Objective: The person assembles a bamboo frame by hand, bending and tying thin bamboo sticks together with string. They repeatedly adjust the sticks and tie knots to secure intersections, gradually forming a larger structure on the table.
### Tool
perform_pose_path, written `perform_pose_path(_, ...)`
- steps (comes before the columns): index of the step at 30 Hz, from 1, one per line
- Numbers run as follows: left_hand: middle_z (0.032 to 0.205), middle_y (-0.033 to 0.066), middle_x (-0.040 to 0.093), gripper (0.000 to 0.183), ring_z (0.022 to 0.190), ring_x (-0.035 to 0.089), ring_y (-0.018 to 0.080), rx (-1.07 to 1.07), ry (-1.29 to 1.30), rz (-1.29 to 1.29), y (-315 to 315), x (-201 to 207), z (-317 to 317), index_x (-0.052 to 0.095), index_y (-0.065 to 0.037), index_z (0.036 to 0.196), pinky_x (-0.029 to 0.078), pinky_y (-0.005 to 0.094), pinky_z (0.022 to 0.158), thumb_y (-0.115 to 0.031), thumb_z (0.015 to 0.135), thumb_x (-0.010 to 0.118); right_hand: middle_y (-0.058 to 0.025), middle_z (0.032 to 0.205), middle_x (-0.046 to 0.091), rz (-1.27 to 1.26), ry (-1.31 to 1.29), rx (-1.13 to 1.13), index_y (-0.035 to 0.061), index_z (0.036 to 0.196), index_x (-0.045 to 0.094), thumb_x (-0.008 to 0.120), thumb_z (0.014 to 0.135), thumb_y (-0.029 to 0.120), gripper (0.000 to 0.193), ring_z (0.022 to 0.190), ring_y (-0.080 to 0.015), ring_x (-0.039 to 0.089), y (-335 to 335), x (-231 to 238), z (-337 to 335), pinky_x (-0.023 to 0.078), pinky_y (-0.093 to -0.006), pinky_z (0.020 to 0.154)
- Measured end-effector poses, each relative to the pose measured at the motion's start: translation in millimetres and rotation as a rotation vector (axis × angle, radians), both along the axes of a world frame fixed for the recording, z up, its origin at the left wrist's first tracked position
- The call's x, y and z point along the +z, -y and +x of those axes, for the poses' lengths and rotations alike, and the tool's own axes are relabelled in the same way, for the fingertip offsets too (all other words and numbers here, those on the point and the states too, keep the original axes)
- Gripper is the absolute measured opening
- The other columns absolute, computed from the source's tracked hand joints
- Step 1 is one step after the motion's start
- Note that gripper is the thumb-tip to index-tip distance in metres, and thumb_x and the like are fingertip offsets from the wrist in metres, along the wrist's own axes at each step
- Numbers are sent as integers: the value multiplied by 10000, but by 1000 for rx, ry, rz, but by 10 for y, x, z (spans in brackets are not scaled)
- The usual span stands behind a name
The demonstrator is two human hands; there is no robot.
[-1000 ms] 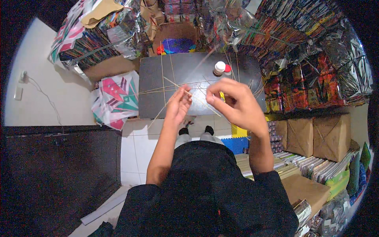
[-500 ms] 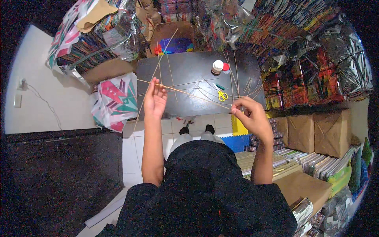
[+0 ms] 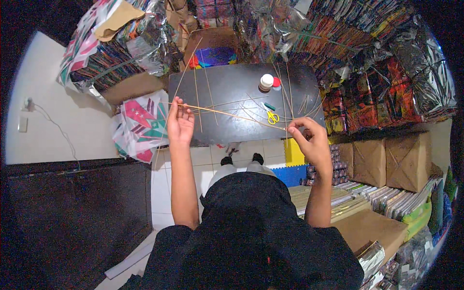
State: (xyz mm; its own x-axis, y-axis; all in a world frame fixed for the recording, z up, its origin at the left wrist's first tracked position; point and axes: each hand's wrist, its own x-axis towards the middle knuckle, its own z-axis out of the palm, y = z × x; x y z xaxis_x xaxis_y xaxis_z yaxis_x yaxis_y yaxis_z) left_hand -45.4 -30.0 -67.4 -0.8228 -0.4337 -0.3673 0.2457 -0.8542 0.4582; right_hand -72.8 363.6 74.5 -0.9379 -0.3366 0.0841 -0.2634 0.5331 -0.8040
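Yellow scissors (image 3: pixel 271 114) and a jar (image 3: pixel 266 82) sit beyond the held stick (image 3: pixel 227 113).

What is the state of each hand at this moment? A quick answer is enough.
Left hand: loosely closed, holding a thin stick.
Right hand: closed in a pinch at the stick's right end.

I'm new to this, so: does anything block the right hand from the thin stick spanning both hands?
Nothing visible does: the right hand pinches the thin stick near one end; the left hand holds it too.
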Motion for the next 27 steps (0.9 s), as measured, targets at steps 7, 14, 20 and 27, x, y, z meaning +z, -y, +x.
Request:
perform_pose_path(7,1087,-9,733,211,949,680,131,20,-49,6,68,-24,23,694,-114,1203,584,309,801,-190,1007,689,-75,964,734,-18,26,-32,16,987,725,727,924,111,114,718,-135,630,-25,-11,15,467,-282,601)
perform_pose_path(14,1084,-5,721,223,949,678,138,44,-56,19,91,-10,29,677,-103,1220,586,310,809,-179,1010,683,-77,953,733,-34,25,-43,13,981,725,724,925,110,112,709,-119,621,-35,-45,18,461,-276,600)
perform_pose_path(20,1099,-2,713,220,964,673,140,42,-51,-9,79,32,37,671,-104,1222,582,309,815,-185,1018,673,-82,943,735,-51,-21,-42,7,973,721,729,920,115,121,728,-132,635,-50,-152,10,472,-285,624)
perform_pose_path(27,1130,-1,709,249,980,671,147,17,-56,-103,54,84,46,648,-103,1258,578,314,828,-203,1030,659,-59,880,706,-75,41,-78,1,956,707,722,916,123,130,717,-105,591,-85,-287,-19,454,-282,630)
